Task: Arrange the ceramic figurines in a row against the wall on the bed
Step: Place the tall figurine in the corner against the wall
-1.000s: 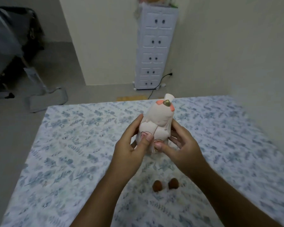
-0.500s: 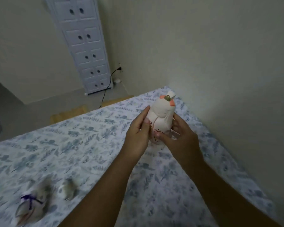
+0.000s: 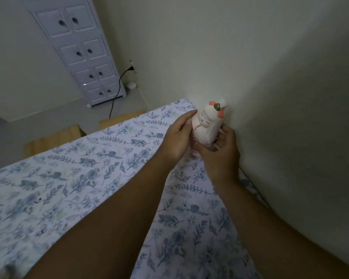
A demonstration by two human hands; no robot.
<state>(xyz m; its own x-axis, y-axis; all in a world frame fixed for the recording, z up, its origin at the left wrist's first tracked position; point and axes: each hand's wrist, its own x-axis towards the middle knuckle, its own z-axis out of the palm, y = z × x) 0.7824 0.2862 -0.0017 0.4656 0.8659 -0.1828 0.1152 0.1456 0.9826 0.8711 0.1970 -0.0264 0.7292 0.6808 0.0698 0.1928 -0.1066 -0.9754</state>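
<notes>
A white ceramic rabbit figurine (image 3: 209,122) with orange bow and a small gold ornament on its head is held upright, close to the wall (image 3: 270,87), near the far corner of the bed (image 3: 109,168). My left hand (image 3: 176,137) grips its left side. My right hand (image 3: 220,152) wraps its lower right side and base. Its base is hidden by my fingers, so I cannot tell whether it touches the sheet. No other figurine is in view.
The bed has a white sheet with blue leaf print. Beyond its far edge stands a white drawer cabinet (image 3: 83,51), with a black cable (image 3: 117,87) plugged into the wall. A wooden bed frame edge (image 3: 54,137) shows at the left.
Both hands carried the rabbit figurine right, up to the wall. The view swung right, so the small figurines lying on the sheet have left the frame.
</notes>
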